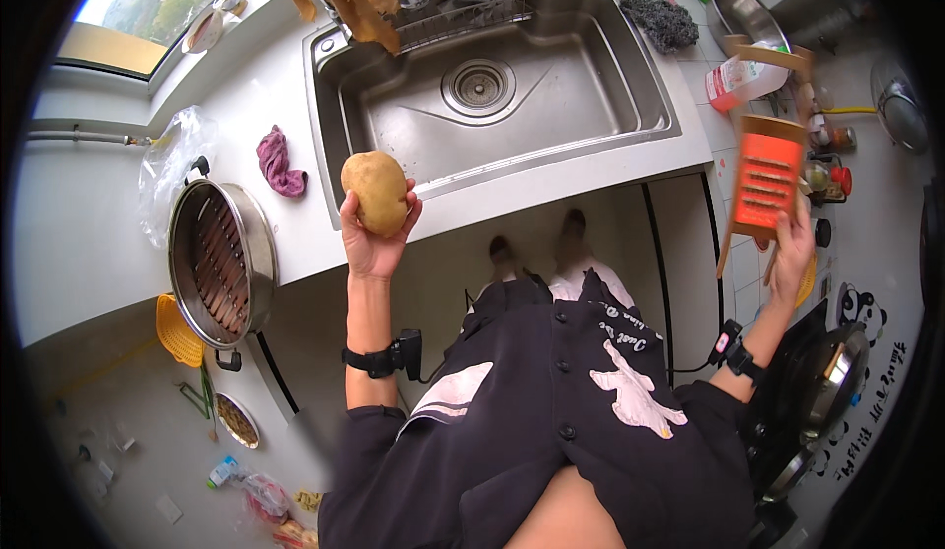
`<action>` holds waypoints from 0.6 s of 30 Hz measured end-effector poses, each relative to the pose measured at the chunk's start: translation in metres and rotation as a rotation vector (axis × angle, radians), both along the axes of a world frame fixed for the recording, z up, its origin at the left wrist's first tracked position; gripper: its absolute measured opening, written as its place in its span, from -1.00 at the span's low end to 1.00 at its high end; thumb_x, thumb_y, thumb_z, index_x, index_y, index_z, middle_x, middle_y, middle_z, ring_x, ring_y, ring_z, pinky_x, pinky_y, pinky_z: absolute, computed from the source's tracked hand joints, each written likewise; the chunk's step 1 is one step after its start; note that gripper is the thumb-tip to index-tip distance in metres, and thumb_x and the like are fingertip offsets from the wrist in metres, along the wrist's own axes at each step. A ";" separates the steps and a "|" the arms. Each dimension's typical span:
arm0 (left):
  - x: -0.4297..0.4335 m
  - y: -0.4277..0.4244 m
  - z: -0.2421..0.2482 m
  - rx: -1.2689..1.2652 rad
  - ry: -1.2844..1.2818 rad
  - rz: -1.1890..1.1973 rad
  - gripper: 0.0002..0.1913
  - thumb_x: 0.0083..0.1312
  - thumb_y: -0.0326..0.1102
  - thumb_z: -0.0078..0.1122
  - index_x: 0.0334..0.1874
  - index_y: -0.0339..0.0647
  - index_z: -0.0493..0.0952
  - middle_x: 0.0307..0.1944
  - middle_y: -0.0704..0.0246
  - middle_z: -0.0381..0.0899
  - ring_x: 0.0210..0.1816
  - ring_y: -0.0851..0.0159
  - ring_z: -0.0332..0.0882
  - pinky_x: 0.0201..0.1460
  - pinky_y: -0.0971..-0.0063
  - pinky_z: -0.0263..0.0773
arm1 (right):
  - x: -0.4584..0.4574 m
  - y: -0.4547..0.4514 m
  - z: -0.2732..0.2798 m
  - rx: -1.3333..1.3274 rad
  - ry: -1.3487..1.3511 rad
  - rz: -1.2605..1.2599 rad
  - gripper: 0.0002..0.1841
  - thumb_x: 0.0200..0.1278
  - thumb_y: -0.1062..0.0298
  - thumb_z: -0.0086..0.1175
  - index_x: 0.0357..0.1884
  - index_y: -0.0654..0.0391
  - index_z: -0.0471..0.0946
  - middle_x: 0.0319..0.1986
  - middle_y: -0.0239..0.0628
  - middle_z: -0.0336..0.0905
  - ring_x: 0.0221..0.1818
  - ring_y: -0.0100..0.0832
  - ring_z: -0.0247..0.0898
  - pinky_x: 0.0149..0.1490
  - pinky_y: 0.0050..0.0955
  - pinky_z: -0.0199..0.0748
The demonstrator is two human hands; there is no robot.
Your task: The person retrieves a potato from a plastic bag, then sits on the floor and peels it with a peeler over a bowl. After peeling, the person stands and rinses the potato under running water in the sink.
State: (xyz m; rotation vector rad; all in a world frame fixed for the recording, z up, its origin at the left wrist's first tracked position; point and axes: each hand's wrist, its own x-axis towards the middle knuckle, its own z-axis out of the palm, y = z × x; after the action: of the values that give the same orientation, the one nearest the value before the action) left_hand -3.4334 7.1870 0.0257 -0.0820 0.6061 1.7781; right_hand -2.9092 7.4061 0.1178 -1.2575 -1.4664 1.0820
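Observation:
My left hand [378, 243] holds a large unpeeled potato [375, 193] from below, over the near left corner of the stainless-steel sink [509, 173]. On the right, my right hand [791, 250] grips the lower end of a grater [770, 180] with an orange slotted plate in a wooden-looking frame. The grater is raised in front of the tiled counter at the right, apart from the potato. A crumpled purple cloth [282, 163] lies on the counter left of the sink.
A steel steamer pot [258, 254] with a slatted rack stands at the left counter's edge, beside a clear plastic bag [173, 173]. A gray mesh scrubber or cloth [659, 23], a bottle of pink liquid [746, 80] and a steel bowl [746, 14] are at the upper right. A hob with pans [838, 379] is lower right.

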 end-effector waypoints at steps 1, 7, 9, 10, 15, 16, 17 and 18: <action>-0.002 -0.007 -0.002 -0.017 -0.004 0.015 -0.29 0.21 0.05 0.24 0.28 -0.24 0.28 0.09 -0.02 0.40 -0.01 0.04 0.51 0.25 0.14 0.41 | -0.008 0.007 -0.009 -0.096 -0.073 0.002 -0.50 0.41 0.39 0.03 0.33 0.30 0.27 0.06 -0.29 0.50 0.03 -0.53 0.42 0.13 -0.52 0.35; -0.018 -0.041 -0.013 -0.269 0.319 0.117 -0.39 0.23 -0.02 0.24 0.23 -0.21 0.32 0.04 0.08 0.45 -0.03 0.13 0.53 0.12 0.22 0.53 | -0.012 0.079 -0.107 -0.245 -0.211 0.334 -0.55 0.42 0.41 -0.02 0.30 0.33 0.32 0.07 -0.27 0.51 0.08 -0.54 0.40 0.17 -0.55 0.32; -0.024 -0.050 -0.017 -0.418 0.667 0.199 -0.33 0.20 -0.14 0.30 0.28 -0.14 0.16 0.03 0.21 0.41 -0.03 0.20 0.51 0.01 0.36 0.53 | -0.014 0.118 -0.145 -0.230 -0.235 0.413 -0.56 0.41 0.41 -0.02 0.29 0.34 0.34 0.08 -0.26 0.51 0.07 -0.52 0.42 0.17 -0.53 0.34; -0.028 -0.052 -0.020 -0.518 0.801 0.268 -0.29 0.15 -0.14 0.35 0.28 -0.13 0.15 0.03 0.21 0.41 -0.02 0.20 0.51 0.01 0.37 0.50 | -0.015 0.136 -0.161 -0.253 -0.216 0.402 -0.56 0.40 0.42 -0.03 0.28 0.34 0.35 0.08 -0.26 0.51 0.07 -0.50 0.42 0.16 -0.52 0.35; -0.058 -0.067 -0.028 -1.132 1.370 0.375 -0.13 -0.10 -0.08 0.52 0.25 -0.03 0.18 0.03 0.02 0.44 0.00 0.03 0.53 0.10 0.24 0.42 | 0.002 0.202 -0.205 -0.148 -0.362 0.294 -0.63 0.41 0.41 -0.05 0.18 0.35 0.44 0.03 -0.20 0.55 0.07 -0.45 0.43 0.15 -0.47 0.37; -0.065 -0.067 -0.031 -1.240 1.457 0.386 -0.12 -0.12 -0.08 0.52 0.25 -0.01 0.19 0.01 0.01 0.45 -0.02 -0.04 0.52 0.08 0.20 0.42 | 0.005 0.211 -0.210 0.016 -0.509 0.273 -0.64 0.37 0.38 -0.01 0.14 0.31 0.47 -0.03 -0.15 0.57 0.03 -0.37 0.47 0.14 -0.41 0.39; -0.071 -0.067 -0.034 -1.338 1.555 0.414 -0.11 -0.15 -0.08 0.52 0.25 0.00 0.19 -0.02 0.01 0.46 -0.04 -0.11 0.52 0.07 0.16 0.43 | 0.007 0.215 -0.213 0.096 -0.683 0.156 -0.65 0.33 0.34 0.04 0.11 0.26 0.51 -0.08 -0.10 0.60 0.00 -0.29 0.50 0.12 -0.35 0.41; -0.076 -0.067 -0.038 -1.373 1.531 0.402 -0.11 -0.15 -0.08 0.52 0.25 0.02 0.20 -0.03 0.03 0.47 -0.02 -0.10 0.51 0.10 0.15 0.40 | 0.009 0.218 -0.216 0.146 -0.842 0.163 -0.63 0.29 0.32 0.08 0.11 0.24 0.51 -0.08 -0.06 0.58 0.02 -0.21 0.47 0.15 -0.30 0.37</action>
State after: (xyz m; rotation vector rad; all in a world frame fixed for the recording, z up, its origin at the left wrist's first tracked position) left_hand -3.5094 7.1199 -0.0118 0.2790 2.9569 1.1240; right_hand -2.9005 7.6237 -0.0980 -1.5969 -2.2518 0.5202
